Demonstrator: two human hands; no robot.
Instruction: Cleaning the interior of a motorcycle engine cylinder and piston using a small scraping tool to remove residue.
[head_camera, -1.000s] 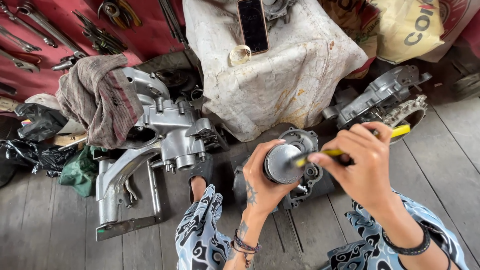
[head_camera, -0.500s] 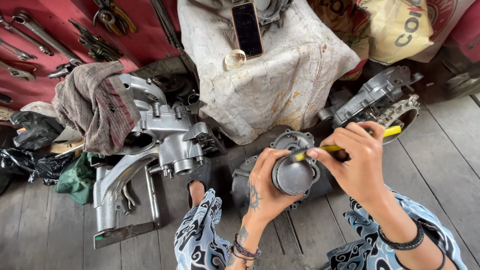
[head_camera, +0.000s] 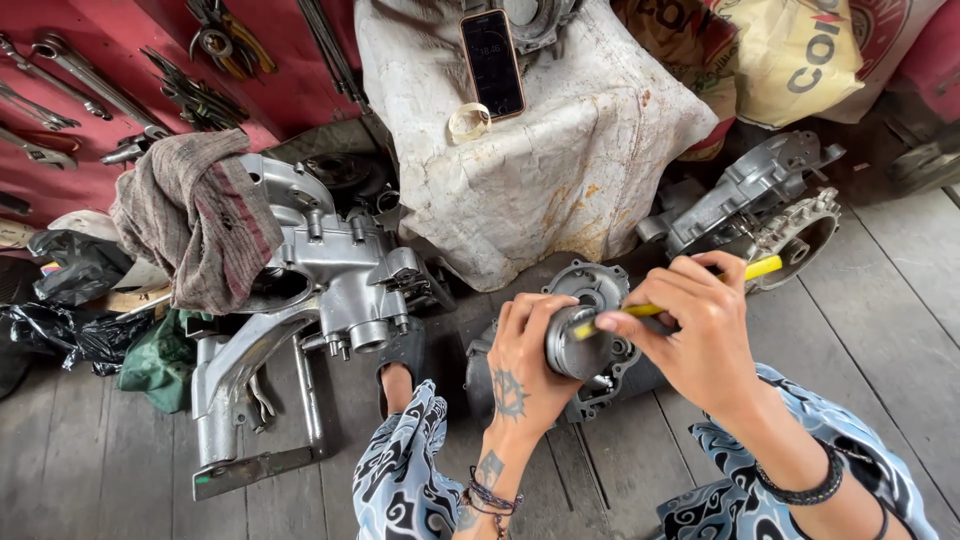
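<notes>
My left hand (head_camera: 528, 360) is wrapped around a round grey metal piston (head_camera: 573, 342), held above a dark engine cover (head_camera: 595, 290) on the floor. My right hand (head_camera: 697, 325) pinches a thin yellow-handled tool (head_camera: 755, 269), its tip resting against the piston's rim. Both hands sit close together over my patterned trouser legs.
A large silver engine casing (head_camera: 330, 270) with a striped rag (head_camera: 200, 215) draped on it lies to the left. A stained white cloth (head_camera: 560, 170) carries a phone (head_camera: 492, 62) and tape ring (head_camera: 469, 121). Another casing (head_camera: 760, 195) lies right. Wrenches (head_camera: 70, 70) rest on red.
My hands have turned the piston slightly and the tool tip has shifted along its rim. The view has drifted a little; nothing else moved.
</notes>
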